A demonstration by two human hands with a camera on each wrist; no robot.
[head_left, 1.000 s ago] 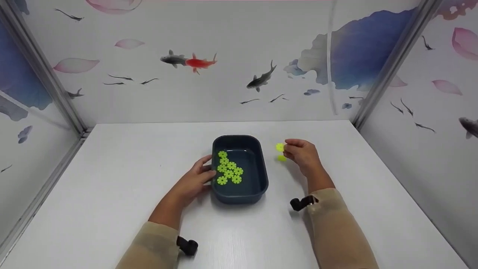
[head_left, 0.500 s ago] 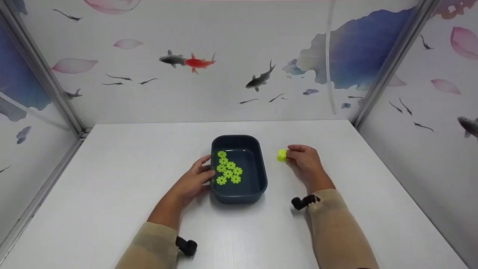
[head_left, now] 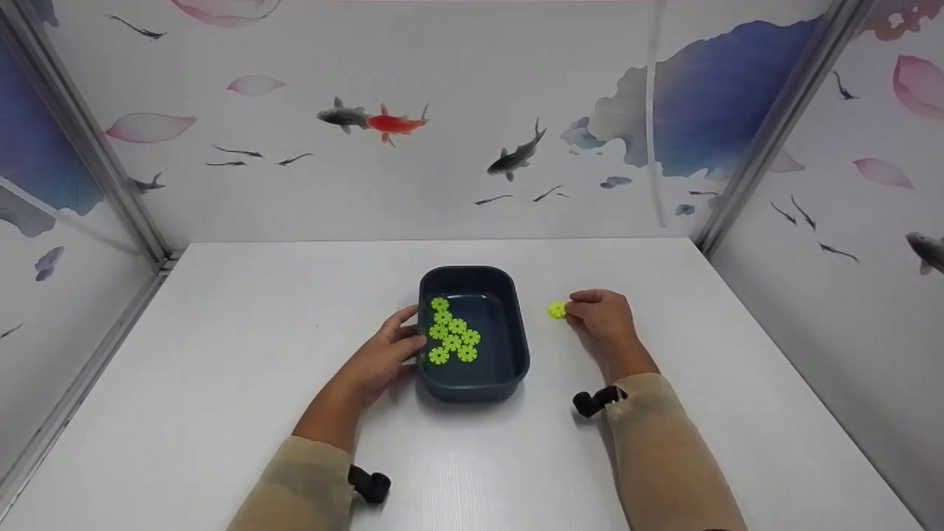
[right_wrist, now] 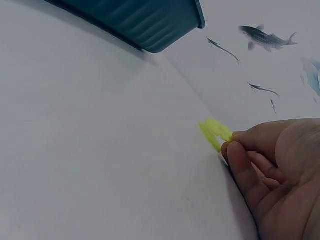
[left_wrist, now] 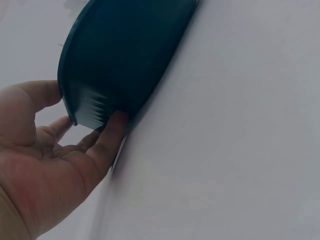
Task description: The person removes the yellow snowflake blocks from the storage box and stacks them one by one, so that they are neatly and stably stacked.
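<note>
A dark blue-green plastic bin (head_left: 468, 387) stands on the white table, with several yellow-green notched plastic discs (head_left: 451, 342) lying flat in its left half. My left hand (head_left: 380, 361) rests its fingers against the outside of the bin's left wall; in the left wrist view, one fingertip (left_wrist: 47, 94) touches the rim edge and another is low on the wall. To the right of the bin, my right hand (head_left: 606, 321) pinches a yellow notched disc (right_wrist: 219, 129) between thumb and fingertips, close over the table. A second yellow disc (right_wrist: 208, 136) shows right behind it, partly overlapped.
The white tabletop (head_left: 221, 354) spreads around the bin. A back wall (head_left: 442, 214) printed with fish and petals rises behind it, and side panels flank the table. Black wrist straps with small cameras (head_left: 372, 487) sit at both cuffs.
My right hand has moved down and slightly right, bringing the pinched disc from above the second disc down to it, so they overlap. My left hand and the bin have stayed put.
</note>
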